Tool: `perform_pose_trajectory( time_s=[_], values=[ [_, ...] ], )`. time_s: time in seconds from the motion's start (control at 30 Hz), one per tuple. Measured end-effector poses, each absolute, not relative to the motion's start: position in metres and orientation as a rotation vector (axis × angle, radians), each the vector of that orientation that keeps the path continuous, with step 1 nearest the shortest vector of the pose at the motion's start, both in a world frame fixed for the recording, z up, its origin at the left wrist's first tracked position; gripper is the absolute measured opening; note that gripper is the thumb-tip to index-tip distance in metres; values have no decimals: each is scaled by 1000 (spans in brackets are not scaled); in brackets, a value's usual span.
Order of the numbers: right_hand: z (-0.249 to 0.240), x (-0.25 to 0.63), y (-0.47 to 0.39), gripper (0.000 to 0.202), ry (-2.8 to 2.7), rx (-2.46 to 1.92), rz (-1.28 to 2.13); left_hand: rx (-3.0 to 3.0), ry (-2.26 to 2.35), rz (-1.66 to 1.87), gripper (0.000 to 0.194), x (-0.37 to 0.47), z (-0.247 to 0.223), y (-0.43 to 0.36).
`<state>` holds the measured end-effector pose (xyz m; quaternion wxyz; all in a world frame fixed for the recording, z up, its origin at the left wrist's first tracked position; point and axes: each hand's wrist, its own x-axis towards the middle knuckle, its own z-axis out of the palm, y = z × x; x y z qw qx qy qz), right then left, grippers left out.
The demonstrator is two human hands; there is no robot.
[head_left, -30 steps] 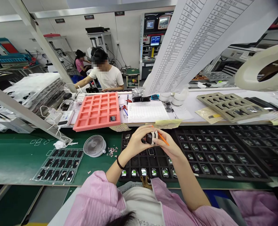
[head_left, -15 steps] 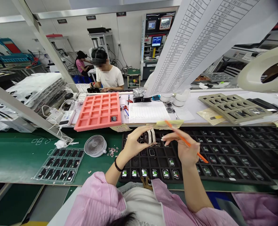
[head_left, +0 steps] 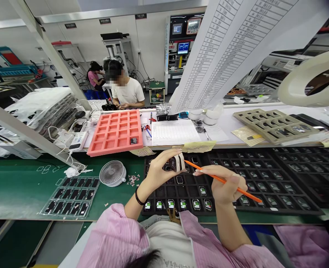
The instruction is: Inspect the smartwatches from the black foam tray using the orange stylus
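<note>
Apparently for alignment, the right hand (head_left: 228, 185) pinched an orange stick (head_left: 219, 179), the left hand (head_left: 158, 169) a smartwatch case (head_left: 177, 163); contact would need steadiness.

Green bench (head_left: 13, 186): round fan (head_left: 112, 173), clear tray (head_left: 65, 214), scattered small pieces (head_left: 132, 179), black compartment trays (head_left: 171, 191).

White wall (head_left: 151, 48), pale metal frame (head_left: 119, 12), white raised shelf (head_left: 228, 118), green workbench (head_left: 13, 190)
</note>
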<state>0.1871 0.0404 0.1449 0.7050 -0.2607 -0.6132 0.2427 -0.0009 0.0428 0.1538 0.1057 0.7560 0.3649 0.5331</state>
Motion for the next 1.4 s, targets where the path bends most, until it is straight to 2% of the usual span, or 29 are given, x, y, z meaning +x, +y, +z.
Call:
perform_pose_trajectory(
  time_s=[0.27, 0.53, 0.73, 1.13, 1.4],
  values=[
    [147, 185, 40, 45, -1342, -585, 504, 2252, 1096, 1558, 45, -1, 153, 44],
    [155, 185, 41, 47, -1402, -587, 462, 2293, 1090, 1593, 43, 2, 153, 45],
    [153, 184, 42, 48, -1355, -459, 583, 2311, 1070, 1595, 46, 1, 157, 46],
    [152, 180, 42, 47, -1415, -490, 549, 2317, 1076, 1583, 45, 1, 154, 47],
    [153, 185, 41, 50, -1436, -535, 688, 2294, 1159, 1520, 45, 1, 151, 44]
  ],
)
